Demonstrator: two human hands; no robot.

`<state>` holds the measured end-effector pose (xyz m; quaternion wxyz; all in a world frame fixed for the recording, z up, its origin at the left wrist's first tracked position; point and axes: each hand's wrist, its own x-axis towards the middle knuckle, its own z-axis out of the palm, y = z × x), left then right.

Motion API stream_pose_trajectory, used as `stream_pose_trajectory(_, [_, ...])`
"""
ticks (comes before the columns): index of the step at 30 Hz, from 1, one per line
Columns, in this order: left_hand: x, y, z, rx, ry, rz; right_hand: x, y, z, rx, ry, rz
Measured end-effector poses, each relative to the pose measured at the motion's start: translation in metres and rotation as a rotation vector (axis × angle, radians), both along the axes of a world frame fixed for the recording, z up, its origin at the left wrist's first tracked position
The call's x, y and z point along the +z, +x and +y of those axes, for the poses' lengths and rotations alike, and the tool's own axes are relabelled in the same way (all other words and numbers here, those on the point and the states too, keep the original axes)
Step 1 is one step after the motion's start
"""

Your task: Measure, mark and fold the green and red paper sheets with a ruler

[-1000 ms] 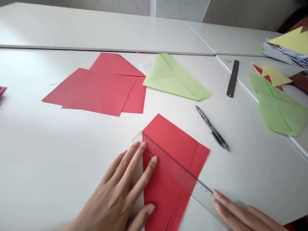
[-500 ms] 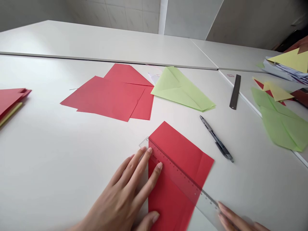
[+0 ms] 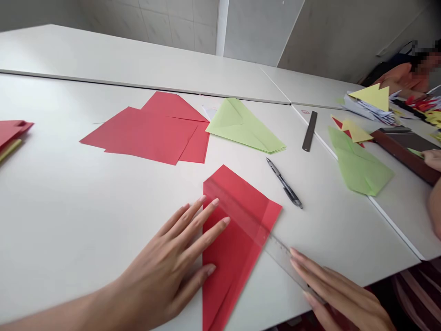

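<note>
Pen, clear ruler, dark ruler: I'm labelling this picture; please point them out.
Pen (image 3: 284, 182), head view: middle of its barrel.
Clear ruler (image 3: 263, 238), head view: near its middle.
Dark ruler (image 3: 309, 131), head view: middle of its face.

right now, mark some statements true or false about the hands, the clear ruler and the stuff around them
1. The left hand reaches over the nearest red sheet. True.
2. The clear ruler lies across that sheet. True.
3. The right hand holds the pen. False: it is on the clear ruler, and the pen lies on the table.
4. The dark strip lies left of the pen in the picture. False: it is beyond the pen, to its right.
5. Green papers lie on both sides of the dark strip. True.
</note>
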<state>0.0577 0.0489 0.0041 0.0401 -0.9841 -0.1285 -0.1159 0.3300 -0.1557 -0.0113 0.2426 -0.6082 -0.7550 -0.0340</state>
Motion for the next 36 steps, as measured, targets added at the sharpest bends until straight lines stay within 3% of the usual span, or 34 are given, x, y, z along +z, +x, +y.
stream_pose_trajectory(7, [-0.006, 0.001, 0.0, 0.021, 0.039, -0.053, -0.006, -0.037, -0.014, -0.427, 0.096, 0.434])
stream_pose_trajectory(13, [-0.001, 0.001, -0.013, 0.061, 0.177, -0.127, -0.007, -0.056, -0.02, -0.544, 0.17, 0.517])
stream_pose_trajectory(18, [-0.001, 0.003, -0.017, 0.051, 0.235, -0.151, -0.013, -0.054, -0.026, -0.466, 0.189, 0.38])
stream_pose_trajectory(24, [0.0, 0.004, -0.012, 0.038, 0.242, -0.168, -0.016, -0.051, -0.018, -0.159, 0.17, 0.077])
stream_pose_trajectory(30, [0.001, 0.001, -0.001, 0.005, 0.213, -0.189, -0.003, -0.048, -0.014, -0.114, 0.012, -0.006])
stream_pose_trajectory(36, [-0.004, -0.001, 0.01, -0.052, 0.226, -0.219, -0.011, -0.042, -0.024, -0.089, -0.111, -0.076])
